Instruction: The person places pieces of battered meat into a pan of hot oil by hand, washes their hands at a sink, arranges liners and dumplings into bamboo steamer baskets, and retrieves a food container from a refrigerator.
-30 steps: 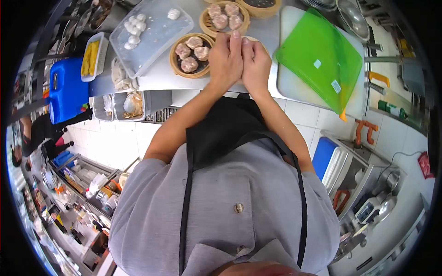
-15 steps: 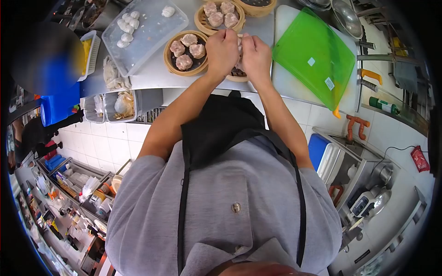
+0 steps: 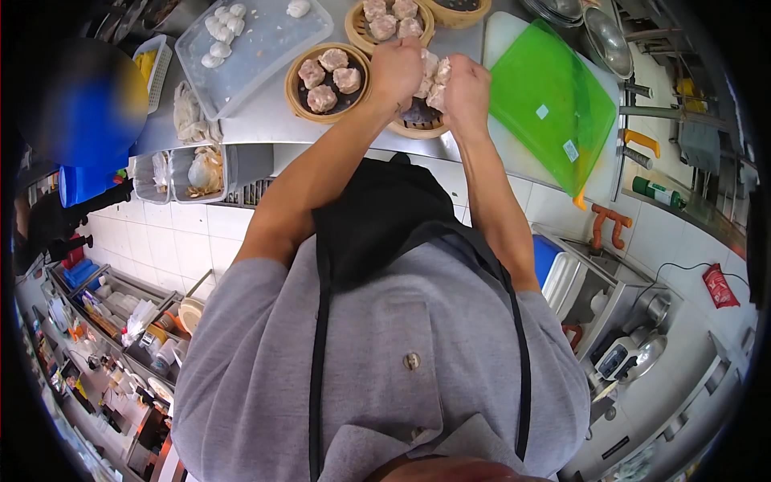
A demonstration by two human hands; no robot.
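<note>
My left hand (image 3: 395,74) and my right hand (image 3: 467,90) are over a round bamboo steamer (image 3: 426,130) near the table's front edge. Both have curled fingers closed against a cluster of pale pink siu mai dumplings (image 3: 439,74) between them; the fingertips are partly hidden. The steamer's dark, slotted base shows below the hands. Left of my left hand, another bamboo steamer (image 3: 365,96) holds several siu mai (image 3: 323,100) on a dark liner. Behind the hands, a third steamer (image 3: 353,29) holds several more siu mai (image 3: 384,27).
A translucent plastic tray (image 3: 265,60) with white dumplings (image 3: 225,26) lies at the left. On the right a green sheet (image 3: 536,100) covers part of a white board (image 3: 598,169). Metal bowls (image 3: 608,40) stand behind it. Bins (image 3: 205,173) hang below the table's left edge.
My hands have moved slightly apart, and the siu mai between them are now plainly visible. The whole view has shifted a little.
</note>
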